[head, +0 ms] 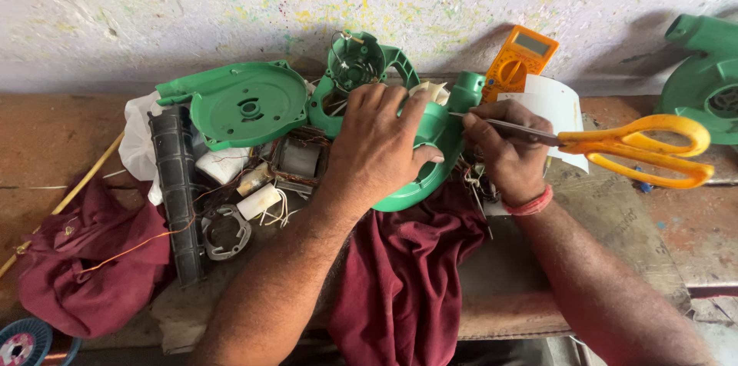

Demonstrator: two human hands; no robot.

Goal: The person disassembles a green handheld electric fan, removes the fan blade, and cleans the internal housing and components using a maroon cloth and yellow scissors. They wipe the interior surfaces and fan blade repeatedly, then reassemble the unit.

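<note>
Your left hand (pixel 380 143) lies spread over the green housing (pixel 430 135), hiding its middle, and the scissor tips vanish behind that housing. Your right hand (pixel 503 147) grips the scissors (pixel 615 143) by the blades; they lie level, orange handles right, tips left.

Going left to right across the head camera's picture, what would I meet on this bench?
Maroon cloth → black ribbed part → green round cover → left hand → right hand → yellow scissors → green housing at the edge.
</note>
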